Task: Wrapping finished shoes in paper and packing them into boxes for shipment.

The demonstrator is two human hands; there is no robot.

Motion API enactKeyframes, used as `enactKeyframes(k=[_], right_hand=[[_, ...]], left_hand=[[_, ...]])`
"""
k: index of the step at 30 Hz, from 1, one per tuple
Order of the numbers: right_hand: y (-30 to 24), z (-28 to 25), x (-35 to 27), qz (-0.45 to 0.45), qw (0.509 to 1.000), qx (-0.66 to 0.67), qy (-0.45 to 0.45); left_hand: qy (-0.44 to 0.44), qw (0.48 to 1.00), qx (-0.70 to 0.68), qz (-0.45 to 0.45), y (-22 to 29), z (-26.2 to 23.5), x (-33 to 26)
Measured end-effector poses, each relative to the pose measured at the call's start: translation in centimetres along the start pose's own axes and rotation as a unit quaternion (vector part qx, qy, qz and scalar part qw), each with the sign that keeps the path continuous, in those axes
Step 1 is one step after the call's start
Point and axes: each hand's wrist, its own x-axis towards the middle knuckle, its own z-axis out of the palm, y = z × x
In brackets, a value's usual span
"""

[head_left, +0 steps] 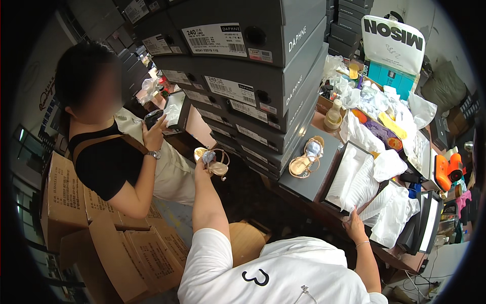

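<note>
A tall stack of dark grey shoe boxes (253, 66) fills the middle, each with a white rectangular label (215, 39) on its end. Right of the stack lies an open box (349, 177) lined with white paper. Behind it stands a white sign (394, 43) above teal boxes (390, 77). Left of the stack, brown cartons (96, 223) pile up.

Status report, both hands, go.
Left hand holds a gold sandal up. Right hand rests on white tissue paper by the open shoebox. Second sandal on the box lid.
</note>
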Motion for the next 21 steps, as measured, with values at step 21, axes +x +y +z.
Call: enactKeyframes(k=[21], right_hand=[[0.7, 0.4, 0.3, -0.034, 0.999, 0.010, 0.003]], left_hand=[[-0.094, 0.964, 0.249, -0.025, -1.5, -5.9, -4.6]])
